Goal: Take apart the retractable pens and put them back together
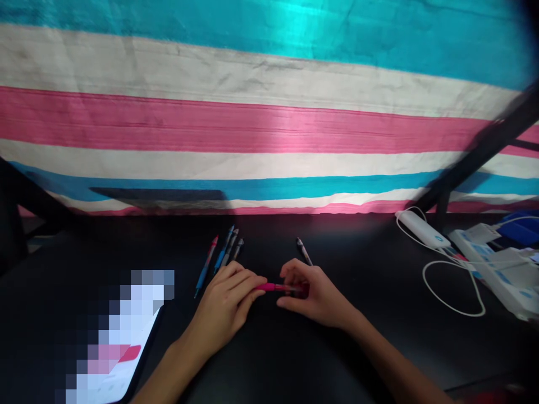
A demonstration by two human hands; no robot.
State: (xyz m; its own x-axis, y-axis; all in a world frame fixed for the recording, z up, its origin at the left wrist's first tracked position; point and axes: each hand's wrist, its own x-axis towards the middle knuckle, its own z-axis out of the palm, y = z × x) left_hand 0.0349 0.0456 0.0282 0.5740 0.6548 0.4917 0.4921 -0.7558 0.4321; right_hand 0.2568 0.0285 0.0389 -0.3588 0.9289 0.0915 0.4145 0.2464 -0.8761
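Observation:
My left hand [231, 297] pinches a pink pen [269, 287] between thumb and fingers, just above the dark table. The pen points sideways, its other end lying in the shade of my right hand [315, 294]. My right fingers are curved and slightly blurred, with the thumb apart from them, around that end; whether they touch it is hard to see. Past my right fingertips lies a pen with a light barrel [304, 251]. Beyond my left hand rest a blue pen [224, 249], other slim pens beside it, and a red-and-blue pen [206, 267].
A phone with a lit screen [135, 336], partly pixelated, is at the lower left. On the right are a white power strip [492, 275], a white device [423, 229] and loose white cables. A striped sheet [269, 129] hangs behind the black table [357, 241].

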